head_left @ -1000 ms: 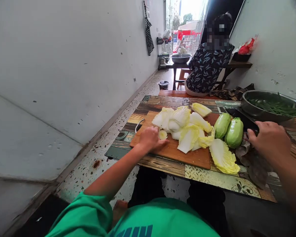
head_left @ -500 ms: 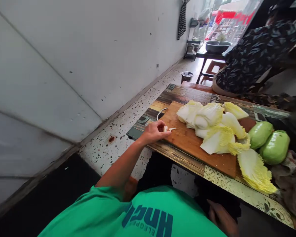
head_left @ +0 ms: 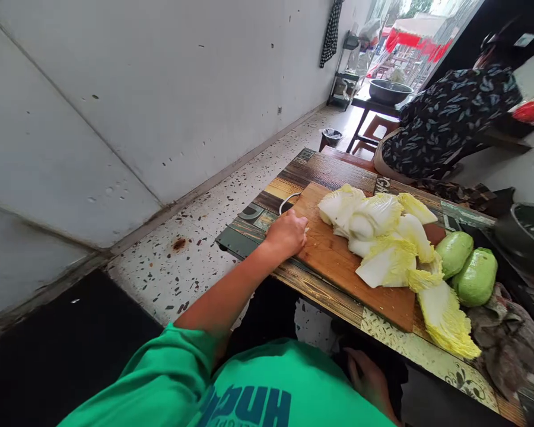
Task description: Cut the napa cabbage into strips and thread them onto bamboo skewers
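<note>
- Fingers first, clock set on the left hand (head_left: pixel 287 235), noon at the top: they're curled tight together, clamped on a pale scrap (head_left: pixel 307 230), just a sliver peeping past the tips!
- That hand sits low over the board (head_left: pixel 320 249), right at its nine o'clock end, metal handle (head_left: pixel 287 203) up at twelve.
- Swing to five o'clock: the right hand (head_left: pixel 368 376), down below the table edge against dark trousers. Fingers together or apart? Partly hidden, can't tell.
- Three o'clock, here's the cabbage (head_left: pixel 374 222), white and yellow leaves heaped across the far half of the board, bare wood between heap and fist.
- One loose leaf (head_left: pixel 447 320) at four o'clock, trailing off the board onto the table (head_left: pixel 338 299).
- Beyond the heap at three, two green gourds (head_left: pixel 474 277) side by side, a grubby cloth (head_left: pixel 502 338) bunched just beside them.
- Further out at three, a metal basin (head_left: pixel 531 228), near the picture's edge.
- One o'clock, on the speckled floor (head_left: pixel 196 237), a lined bin (head_left: pixel 330 140).
- Between one and two, a dark bowl (head_left: pixel 389 92) on another table (head_left: pixel 368 107).
- Two o'clock: a co-worker (head_left: pixel 458 121), back turned, in a dark leaf-print shirt.
</note>
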### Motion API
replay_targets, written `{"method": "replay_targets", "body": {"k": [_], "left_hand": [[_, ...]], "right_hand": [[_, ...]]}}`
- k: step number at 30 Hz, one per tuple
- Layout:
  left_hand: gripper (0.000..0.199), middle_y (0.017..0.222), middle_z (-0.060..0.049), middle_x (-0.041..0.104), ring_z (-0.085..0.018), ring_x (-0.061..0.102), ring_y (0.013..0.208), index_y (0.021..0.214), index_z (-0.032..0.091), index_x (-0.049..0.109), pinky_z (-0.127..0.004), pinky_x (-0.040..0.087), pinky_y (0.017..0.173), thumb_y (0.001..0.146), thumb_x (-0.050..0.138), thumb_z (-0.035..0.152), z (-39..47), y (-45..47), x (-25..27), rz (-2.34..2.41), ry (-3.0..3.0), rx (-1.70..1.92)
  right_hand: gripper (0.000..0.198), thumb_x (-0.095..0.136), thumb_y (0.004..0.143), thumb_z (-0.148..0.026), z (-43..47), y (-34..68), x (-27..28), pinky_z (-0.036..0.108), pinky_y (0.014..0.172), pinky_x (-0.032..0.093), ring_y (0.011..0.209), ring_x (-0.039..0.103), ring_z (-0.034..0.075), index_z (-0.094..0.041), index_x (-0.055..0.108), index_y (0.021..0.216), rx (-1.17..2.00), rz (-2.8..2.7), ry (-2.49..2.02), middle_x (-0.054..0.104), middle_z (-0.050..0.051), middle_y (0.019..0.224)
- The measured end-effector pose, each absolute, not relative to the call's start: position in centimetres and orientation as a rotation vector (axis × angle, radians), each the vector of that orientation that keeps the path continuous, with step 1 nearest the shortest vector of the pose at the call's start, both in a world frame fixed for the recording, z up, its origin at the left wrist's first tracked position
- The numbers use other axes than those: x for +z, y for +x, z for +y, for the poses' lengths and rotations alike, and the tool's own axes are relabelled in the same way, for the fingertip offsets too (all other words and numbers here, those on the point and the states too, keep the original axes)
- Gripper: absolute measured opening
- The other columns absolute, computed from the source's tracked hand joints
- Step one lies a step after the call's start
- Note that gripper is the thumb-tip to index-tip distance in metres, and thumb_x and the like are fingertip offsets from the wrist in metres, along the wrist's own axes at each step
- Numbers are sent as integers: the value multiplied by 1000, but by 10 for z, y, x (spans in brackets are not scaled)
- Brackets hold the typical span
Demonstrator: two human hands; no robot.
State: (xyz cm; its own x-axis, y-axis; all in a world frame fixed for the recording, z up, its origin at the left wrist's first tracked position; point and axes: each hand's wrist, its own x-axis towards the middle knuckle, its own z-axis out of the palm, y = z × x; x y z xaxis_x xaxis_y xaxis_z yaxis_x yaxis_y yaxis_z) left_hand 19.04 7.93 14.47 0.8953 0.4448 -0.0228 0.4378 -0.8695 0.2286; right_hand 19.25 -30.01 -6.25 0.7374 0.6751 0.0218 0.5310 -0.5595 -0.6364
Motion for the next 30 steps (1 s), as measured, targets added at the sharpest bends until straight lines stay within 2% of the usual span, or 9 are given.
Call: {"method": "replay_targets", "body": {"k": [2, 5, 7, 9, 13, 17, 25, 27, 30], "left_hand": [[21, 105, -14, 62, -23, 66, 92, 103, 13, 69, -31, 52, 80, 89, 55, 20, 88, 189, 147, 577, 2813, 36], [14, 93, -8, 63, -19, 63, 86, 93, 15, 68, -30, 51, 82, 87, 59, 24, 102, 174, 146, 385, 2617, 137], [15, 84, -3, 61, -15, 59, 75, 91, 17, 65, -27, 51, 73, 88, 59, 31, 112, 154, 143, 298, 2357, 156], [21, 76, 0, 57, -12, 55, 63, 93, 17, 62, -24, 49, 60, 89, 59, 38, 122, 125, 137, 260, 2031, 80], [33, 84, -2, 58, -7, 49, 52, 96, 17, 61, -20, 45, 47, 86, 65, 48, 142, 59, 120, 238, 1565, 26], [37, 100, -6, 61, -5, 48, 50, 88, 19, 63, -21, 43, 42, 80, 71, 53, 155, 9, 96, 340, 1406, 0], [40, 96, -5, 60, -6, 45, 52, 83, 19, 62, -21, 43, 42, 72, 77, 55, 160, -16, 51, 568, 1288, -32], [42, 96, -5, 60, -6, 45, 53, 84, 18, 62, -22, 43, 43, 72, 77, 55, 158, -15, 48, 562, 1294, -40], [47, 93, -6, 60, -8, 48, 54, 89, 17, 64, -22, 42, 43, 72, 78, 58, 156, -14, 44, 547, 1304, -75]], "right_hand": [[61, 38, 98, -62, -289, 192, -21, 31, 69, 62, 81, 76, 25, -19, 80, 95, 505, -943, -2221, 79, 14, 91], [40, 46, 101, -47, -260, 198, 67, 27, 78, 60, 89, 75, 19, -24, 78, 108, 815, -1206, -2060, 78, 8, 99], [28, 53, 99, -39, -230, 211, 119, 26, 81, 58, 91, 73, 17, -29, 76, 111, 691, -1391, -2018, 77, 5, 103], [27, 53, 99, -34, -192, 233, 149, 29, 84, 56, 93, 70, 18, -27, 72, 117, 250, -1445, -2055, 75, 6, 105], [29, 56, 96, -35, -113, 285, 150, 41, 85, 47, 94, 58, 26, -18, 74, 112, -584, -1394, -2373, 69, 12, 104], [26, 58, 93, -36, -72, 313, 133, 39, 81, 35, 94, 47, 25, -19, 73, 107, -882, -1399, -2518, 62, 9, 100], [29, 48, 100, -26, -60, 321, 119, 38, 82, 28, 88, 41, 22, -20, 70, 81, -837, -1446, -2518, 53, 6, 83], [32, 49, 99, -23, -60, 316, 120, 38, 82, 30, 85, 43, 21, -20, 69, 73, -739, -1459, -2466, 54, 5, 78], [26, 55, 96, -28, -70, 292, 136, 36, 81, 37, 81, 50, 19, -20, 73, 79, -404, -1474, -2255, 58, 4, 76]]}}
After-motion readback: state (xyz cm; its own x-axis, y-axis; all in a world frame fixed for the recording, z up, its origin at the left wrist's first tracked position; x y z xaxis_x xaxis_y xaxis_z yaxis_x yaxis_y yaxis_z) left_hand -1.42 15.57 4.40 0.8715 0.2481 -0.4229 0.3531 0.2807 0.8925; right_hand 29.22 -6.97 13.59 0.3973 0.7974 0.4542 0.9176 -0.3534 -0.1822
